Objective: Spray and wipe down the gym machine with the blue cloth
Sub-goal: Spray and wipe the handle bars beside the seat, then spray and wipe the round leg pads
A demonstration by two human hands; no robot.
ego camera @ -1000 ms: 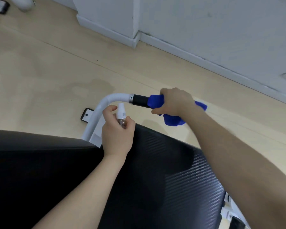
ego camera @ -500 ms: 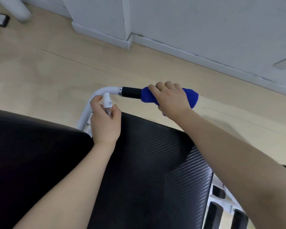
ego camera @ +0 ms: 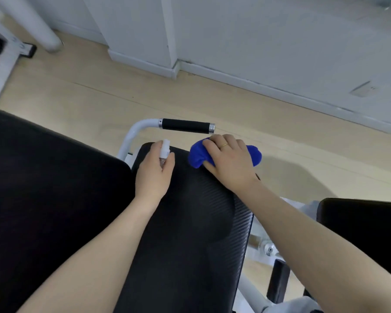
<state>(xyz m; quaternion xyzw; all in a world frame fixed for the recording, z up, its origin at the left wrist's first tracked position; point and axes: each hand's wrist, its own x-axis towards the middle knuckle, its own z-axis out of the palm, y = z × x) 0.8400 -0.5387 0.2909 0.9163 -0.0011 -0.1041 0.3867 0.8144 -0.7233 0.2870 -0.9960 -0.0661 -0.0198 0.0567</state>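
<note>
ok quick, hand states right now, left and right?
Left hand: grips the small spray bottle.
Right hand: holds the blue cloth against the black pad.

One view only here, the head camera, worn up top and tilted steeply forward and down. It looks straight over the black padded seat (ego camera: 185,222) of the gym machine, close enough that both forearms run in from the bottom edge. The handle grip (ego camera: 185,126) sits mid-frame, just past the pad. Beyond it lie the pale floor (ego camera: 77,96) and the white wall (ego camera: 257,41) along the top, with wide-angle bending at the edges.
</note>
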